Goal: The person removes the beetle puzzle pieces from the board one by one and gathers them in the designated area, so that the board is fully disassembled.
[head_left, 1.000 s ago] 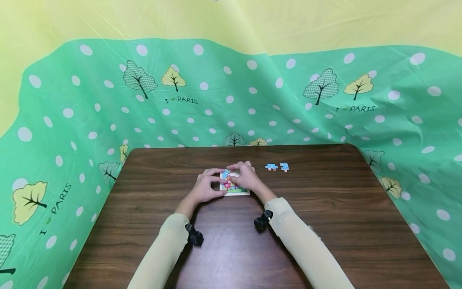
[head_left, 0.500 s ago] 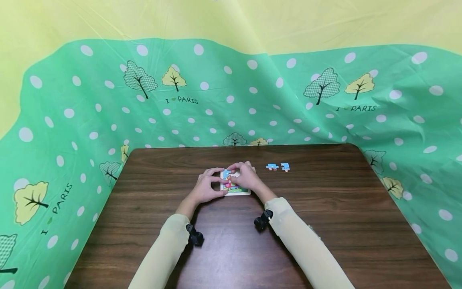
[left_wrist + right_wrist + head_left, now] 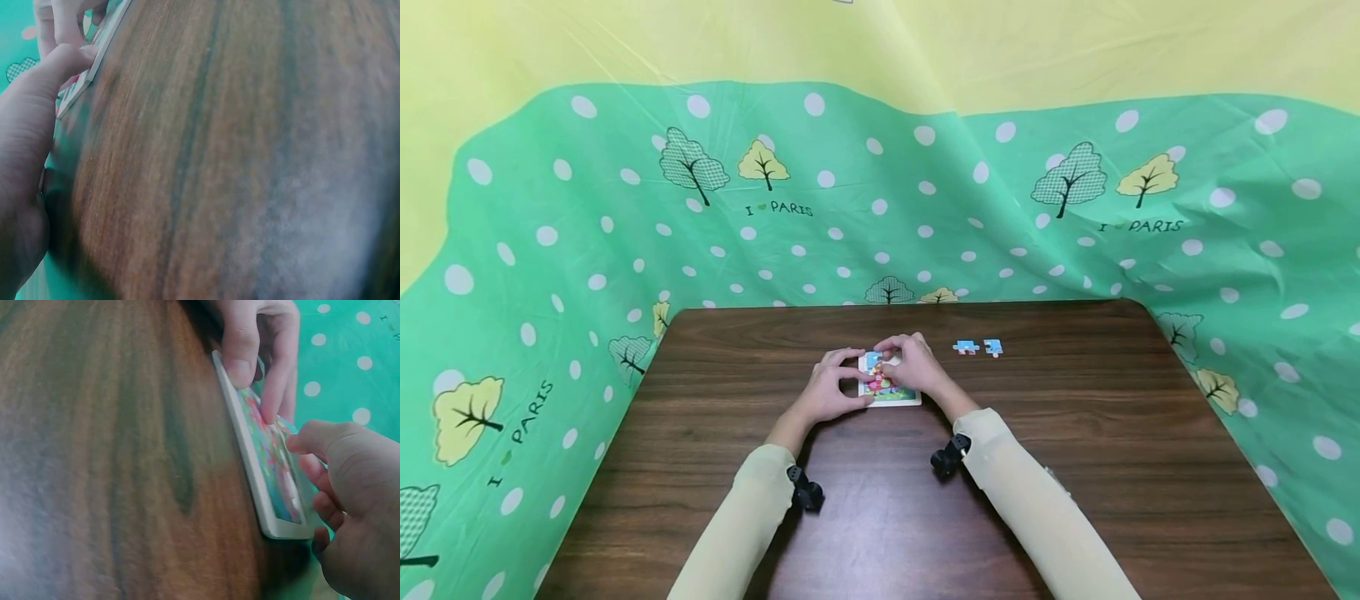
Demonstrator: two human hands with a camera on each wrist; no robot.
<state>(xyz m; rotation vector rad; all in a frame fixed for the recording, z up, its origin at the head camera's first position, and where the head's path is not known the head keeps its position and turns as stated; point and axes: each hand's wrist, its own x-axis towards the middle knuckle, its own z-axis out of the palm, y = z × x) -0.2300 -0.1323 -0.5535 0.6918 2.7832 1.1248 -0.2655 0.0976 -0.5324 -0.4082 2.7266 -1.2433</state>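
Over here the left hand point(image 3: 829, 392) grips the left side of the puzzle board point(image 3: 898, 405), thumb on its near rim, a finger touching the picture point(image 3: 891, 393). The puzzle board lies flat on the table point(image 3: 865, 517); I'd worry that a slack hold would let it slide. The right hand point(image 3: 919, 368) bends over the board's far part; I can't tell whether its fingertips pinch anything. Its fingers cover that spot, so something could seat askew unnoticed. Far right of the board lie a loose piece point(image 3: 966, 347) and, just beside it, a second piece point(image 3: 993, 347); beyond the board hangs a dotted cloth point(image 3: 850, 225).
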